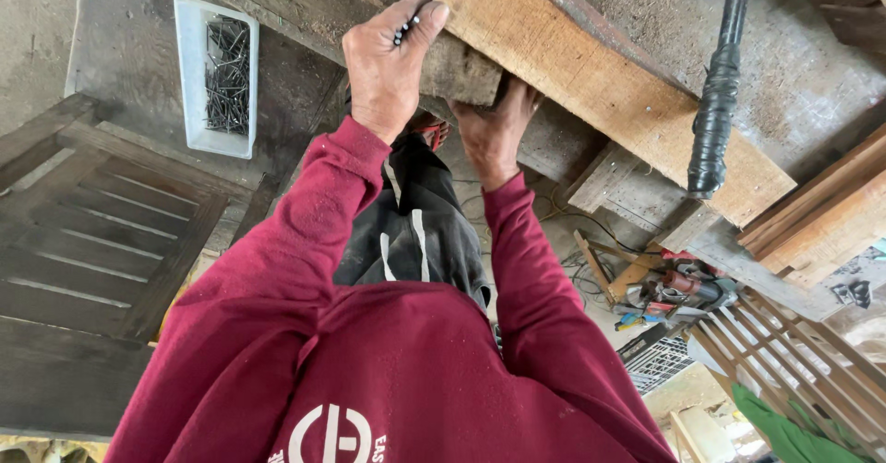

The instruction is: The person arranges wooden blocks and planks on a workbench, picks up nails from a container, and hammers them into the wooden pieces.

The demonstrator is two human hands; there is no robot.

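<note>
Left hand [383, 66] on near end of wooden plank [591, 75], fingers curled shut around few small nails [403, 29], thumb pressed on plank face. Right hand [494, 131] below, gripping dark wood block [461, 71] under plank end. Plank lies slanted across bench [784, 66]. White tray of nails [217, 75] well apart, left. Black-wrapped handle [720, 84] beside plank.

Soft, even daylight all over, no hard shadows. Brightest at the lower right corner, where it nearly blows out. Middle is sharp enough; edges stretch and bend from the wide lens, slight softness out there.
</note>
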